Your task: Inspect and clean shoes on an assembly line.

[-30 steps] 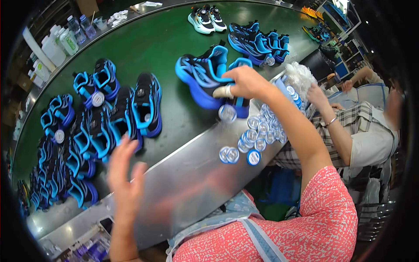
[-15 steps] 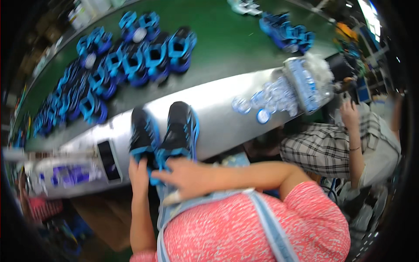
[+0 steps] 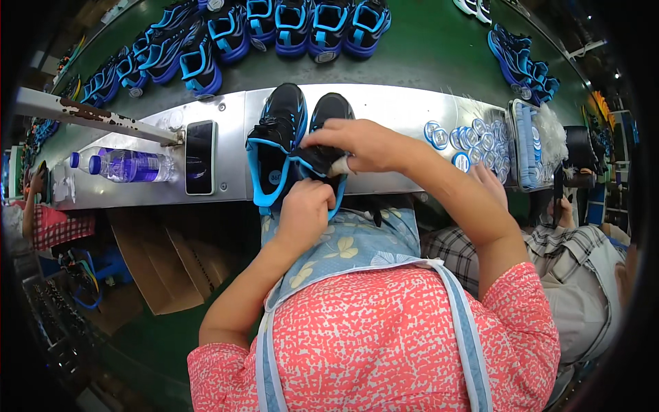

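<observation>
Black-blue shoes (image 3: 283, 110): toes on metal ledge (image 3: 405, 113), heels toward you.
Left hand (image 3: 307, 208): its fingers are bent, gripping the right shoe's (image 3: 333, 110) heel.
Right hand (image 3: 364, 143): covers this shoe's middle; if its fingers pinch, I cannot tell.
Your left: phone (image 3: 200, 158), purple bottles (image 3: 141, 166), rusty bar (image 3: 93, 111).
Your right: round discs (image 3: 460, 162) beside blue tray (image 3: 526, 141).

The bare right hand (image 3: 367, 145) blocked my view of the lacing on the right-hand black-and-blue sneaker (image 3: 332, 108), while the bare left hand (image 3: 307, 208) covered part of its heel collar. Towards one o'clock, the white-and-black sneakers (image 3: 473, 8) were cut off above. At two, any printing on the round clear-and-blue tins (image 3: 472, 138) was too small to read.
</observation>
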